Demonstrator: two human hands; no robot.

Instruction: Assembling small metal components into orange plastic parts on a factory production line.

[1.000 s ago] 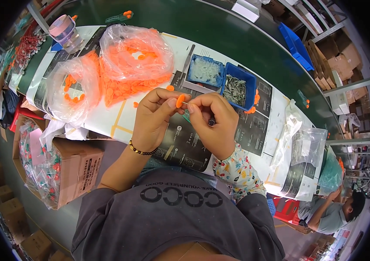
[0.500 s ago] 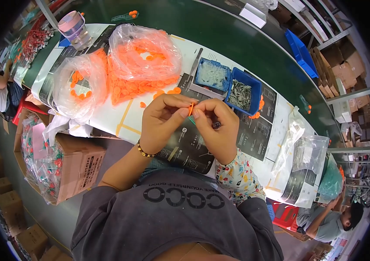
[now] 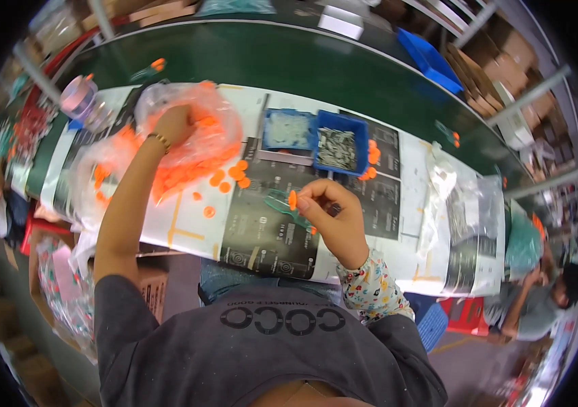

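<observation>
My left hand, a beaded bracelet at its wrist, reaches into the clear plastic bag of orange plastic discs. Its fingers are hidden and blurred among the discs. Over the middle of the table, my right hand pinches a small orange disc upright between thumb and fingers. Just beside that disc lies a clear green piece, like a small plastic bag or strip; whether it touches my hand I cannot tell. Several loose orange discs are scattered between the bag and my right hand.
Two blue bins stand beyond my right hand, one with whitish clear pieces, one with metal pins. Clear plastic bags lie at the right. A tumbler stands far left. Another person sits at the right.
My left hand has left the disc that both hands held and moved left into the bag. My right hand keeps the disc, now a little lower. The view has shifted.
</observation>
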